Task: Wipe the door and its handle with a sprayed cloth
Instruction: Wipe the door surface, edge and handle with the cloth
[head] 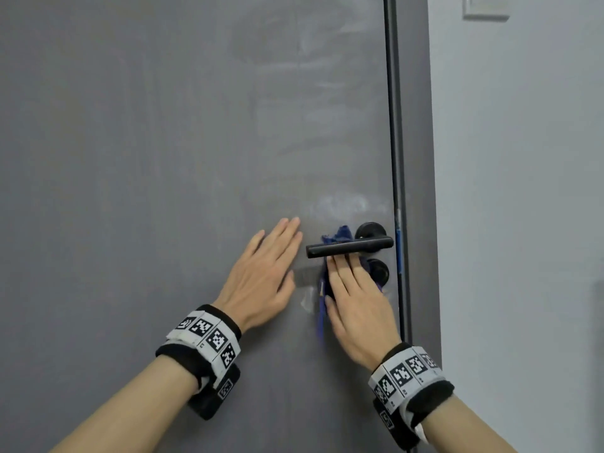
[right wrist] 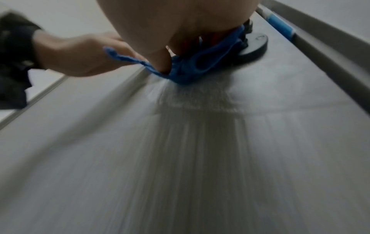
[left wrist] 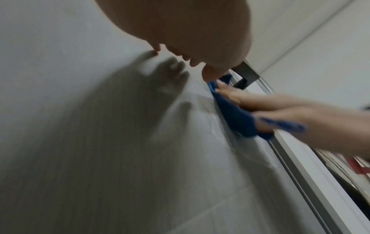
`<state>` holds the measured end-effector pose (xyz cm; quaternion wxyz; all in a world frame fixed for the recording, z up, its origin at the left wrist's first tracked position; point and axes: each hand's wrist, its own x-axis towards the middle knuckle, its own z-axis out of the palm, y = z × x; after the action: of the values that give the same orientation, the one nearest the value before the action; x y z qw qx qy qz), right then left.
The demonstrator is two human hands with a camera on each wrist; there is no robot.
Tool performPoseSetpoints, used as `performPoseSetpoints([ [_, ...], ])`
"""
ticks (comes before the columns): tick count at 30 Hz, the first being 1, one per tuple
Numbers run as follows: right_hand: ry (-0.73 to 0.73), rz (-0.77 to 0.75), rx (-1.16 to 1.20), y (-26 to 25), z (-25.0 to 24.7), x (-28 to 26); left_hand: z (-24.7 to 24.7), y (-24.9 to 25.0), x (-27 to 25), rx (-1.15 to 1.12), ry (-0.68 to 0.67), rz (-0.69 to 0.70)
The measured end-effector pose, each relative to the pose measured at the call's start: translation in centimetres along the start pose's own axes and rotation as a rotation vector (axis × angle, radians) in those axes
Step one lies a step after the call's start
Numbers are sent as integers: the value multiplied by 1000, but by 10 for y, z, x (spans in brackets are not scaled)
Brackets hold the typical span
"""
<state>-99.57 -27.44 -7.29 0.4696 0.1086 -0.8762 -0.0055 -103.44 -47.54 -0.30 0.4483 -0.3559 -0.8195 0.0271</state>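
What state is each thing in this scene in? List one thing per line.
door: closed, smeared with wipe marks
handle: level, not pressed down
blue cloth: bunched behind the handle
right hand: flat, pressing the cloth to the door
left hand: flat against the door

Pale grey wall (head: 523, 191) right of the frame, white switch plate (head: 486, 8) high up.

The door (head: 163, 158) has a matt grey face with a faint grain and pale, smeary streaks above the lever handle (head: 349, 247), which is smooth matt black. The cloth (right wrist: 192, 66) is soft blue fabric, bunched. The wristbands (head: 204, 341) look like black fabric.
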Motion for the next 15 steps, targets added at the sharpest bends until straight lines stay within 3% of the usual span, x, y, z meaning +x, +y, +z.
performPoseSetpoints([
  [6,-76,5,-20,-4,16,-42,-3,-3,10,93,-28,-54],
  [9,-60,19,42,-4,8,-20,-2,-4,9,66,-15,-76],
  [15,27,103,153,-11,-3,39,0,-15,6,-23,113,-260],
])
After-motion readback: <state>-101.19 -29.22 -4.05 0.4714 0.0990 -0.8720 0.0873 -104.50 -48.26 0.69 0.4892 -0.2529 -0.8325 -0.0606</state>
